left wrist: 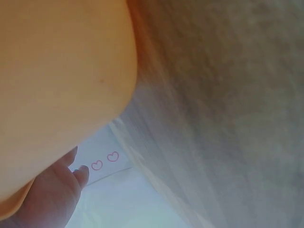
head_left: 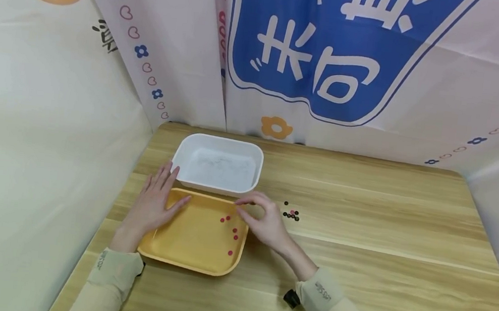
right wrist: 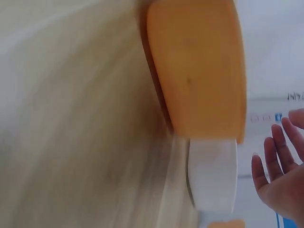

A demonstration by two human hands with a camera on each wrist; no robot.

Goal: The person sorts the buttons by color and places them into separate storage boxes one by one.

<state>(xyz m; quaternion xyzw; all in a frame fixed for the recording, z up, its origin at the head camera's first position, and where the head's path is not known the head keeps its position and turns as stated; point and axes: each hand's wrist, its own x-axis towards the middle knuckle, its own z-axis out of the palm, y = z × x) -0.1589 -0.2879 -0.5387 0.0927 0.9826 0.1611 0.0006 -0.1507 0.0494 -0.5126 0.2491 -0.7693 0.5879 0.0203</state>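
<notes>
My left hand (head_left: 152,207) rests at the left edge of the yellow tray (head_left: 183,265), its fingers straight and its thumb over the tray's inside. Its fingertips overlap the near left corner of the white tray (head_left: 254,176). My right hand (head_left: 267,223) is over the yellow tray's far right corner, thumb and index finger bent toward each other with a small gap and nothing visible between them. Several small pink discs (head_left: 234,230) lie in the right part of the yellow tray. In the right wrist view, the right hand (right wrist: 282,183) has its fingers loosely bent.
On the wooden table (head_left: 383,230), right of the right hand, lies a small group of black discs (head_left: 286,203) with a pink disc (head_left: 292,212) among them. The white tray stands directly behind the yellow one. A printed cloth (head_left: 254,110) hangs along the table's back edge.
</notes>
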